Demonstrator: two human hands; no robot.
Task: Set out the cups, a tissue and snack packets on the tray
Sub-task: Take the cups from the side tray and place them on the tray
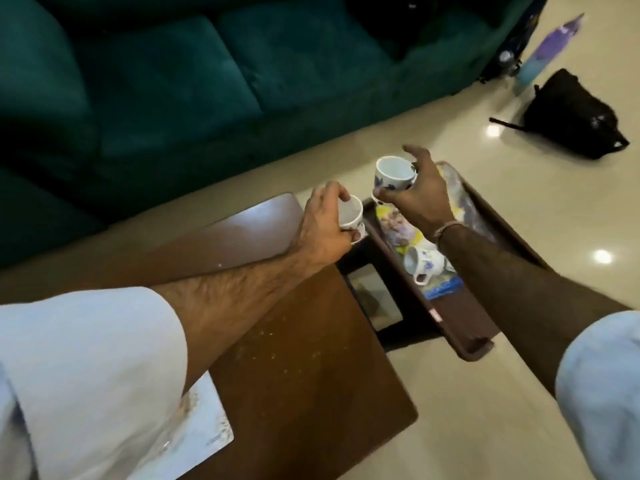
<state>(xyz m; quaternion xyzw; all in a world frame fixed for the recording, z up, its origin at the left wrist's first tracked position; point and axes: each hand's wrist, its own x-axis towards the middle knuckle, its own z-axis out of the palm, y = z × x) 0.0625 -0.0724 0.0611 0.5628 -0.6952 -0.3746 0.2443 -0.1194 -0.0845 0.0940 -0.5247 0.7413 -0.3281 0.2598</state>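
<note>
My left hand (pixel 323 225) grips a small white cup (pixel 109 212) by its side, held just left of the brown tray's (pixel 460 315) far corner. My right hand (pixel 417 192) holds a second white cup with blue flowers (pixel 393 176) tilted in the air above the tray's far end. A third flowered cup (pixel 424 263) lies on its side inside the tray, on top of yellow and blue snack packets (pixel 398 226). More clear packets (pixel 460 199) fill the tray's far right side, partly hidden by my right wrist. No tissue shows.
The tray rests on the right edge of a brown wooden table (pixel 294 358) with a glass inset (pixel 375 301). A dark green sofa (pixel 173 84) stands beyond. On the tiled floor at the right lie a black bag (pixel 571 116) and a purple bottle (pixel 550 50).
</note>
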